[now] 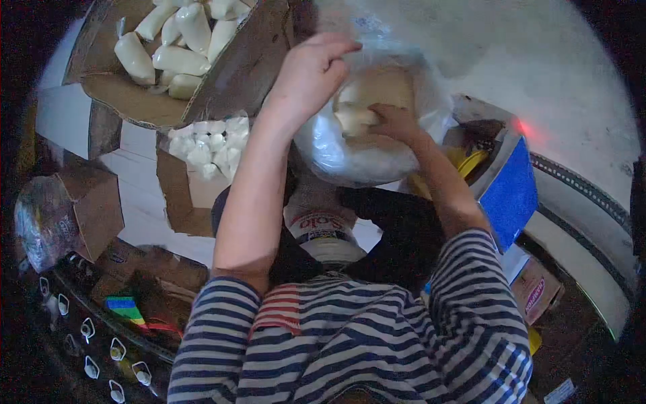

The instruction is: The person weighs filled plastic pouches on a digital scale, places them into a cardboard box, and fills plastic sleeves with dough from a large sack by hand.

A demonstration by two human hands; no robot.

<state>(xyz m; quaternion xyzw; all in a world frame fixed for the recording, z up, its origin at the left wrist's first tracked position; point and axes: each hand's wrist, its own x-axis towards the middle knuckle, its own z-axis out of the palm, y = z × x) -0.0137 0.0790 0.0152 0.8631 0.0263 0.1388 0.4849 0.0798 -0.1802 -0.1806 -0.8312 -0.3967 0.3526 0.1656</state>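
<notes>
In front of me stands a container lined with a clear plastic bag [330, 151], its brown bottom [390, 84] showing. My right hand [397, 123] reaches inside, with its fingers closed on the end of a pale filled bag [354, 121]. My left hand [313, 74] is at the liner's upper left rim with curled fingers. Whatever it may pinch there is hidden and blurred. To the upper left, a cardboard box [121, 104] holds several knotted bags of cream-coloured filling [180, 60].
A smaller open carton [178, 195] with several white pouches [212, 145] lies left of my left forearm. A "Solo" bucket [323, 225] stands between my legs. On the right are a blue panel [510, 195], yellow items [471, 161] and a printed carton [536, 291].
</notes>
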